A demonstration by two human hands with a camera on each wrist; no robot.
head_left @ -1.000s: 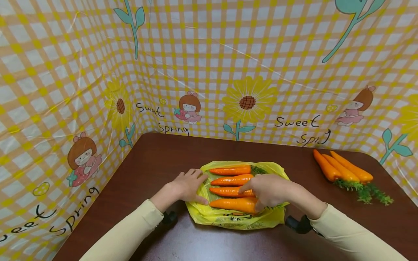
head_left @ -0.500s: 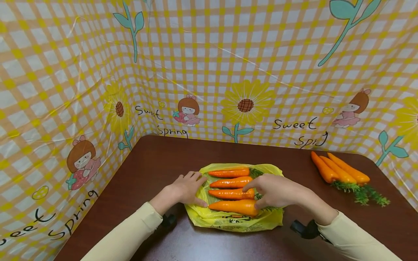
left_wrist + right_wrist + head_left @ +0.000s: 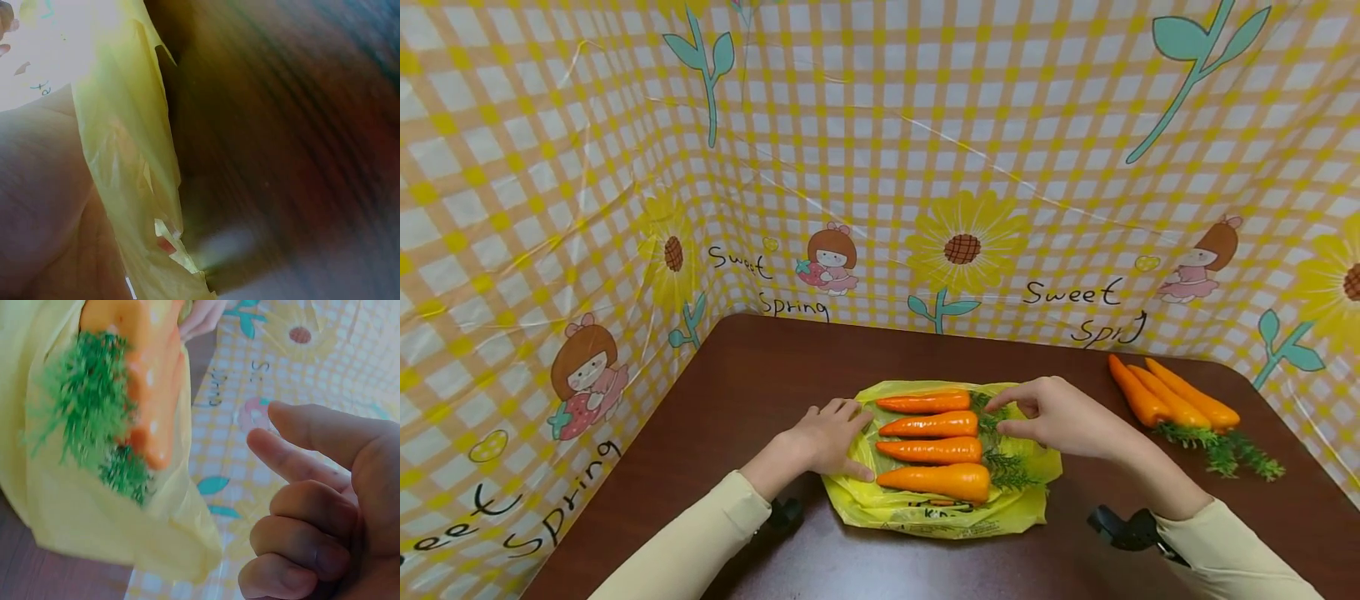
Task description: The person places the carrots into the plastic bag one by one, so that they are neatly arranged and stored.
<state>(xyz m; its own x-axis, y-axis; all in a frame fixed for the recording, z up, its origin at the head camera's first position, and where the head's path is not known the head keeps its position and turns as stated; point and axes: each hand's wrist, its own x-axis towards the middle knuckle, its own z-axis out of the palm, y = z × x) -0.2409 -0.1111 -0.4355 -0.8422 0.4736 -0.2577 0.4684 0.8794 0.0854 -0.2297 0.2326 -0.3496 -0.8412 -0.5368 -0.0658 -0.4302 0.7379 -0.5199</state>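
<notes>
A: From the head view?
B: Four carrots (image 3: 931,437) lie on the yellow bag (image 3: 940,512); left hand (image 3: 823,437) presses it flat, fingers straight.
A: The wrist views?
B: Right hand (image 3: 325,506) loosely curled, holding nothing, near the green tops (image 3: 87,406).

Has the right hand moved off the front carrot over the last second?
Yes. The right hand has lifted off the nearest carrot and gone back and right, now above the leafy tops by the yellow bag's far right edge.

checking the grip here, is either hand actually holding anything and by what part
Nothing is gripped. The left hand rests flat on the yellow bag's left edge; the right hand hovers loosely curled beside the carrot tops, holding nothing.
</notes>
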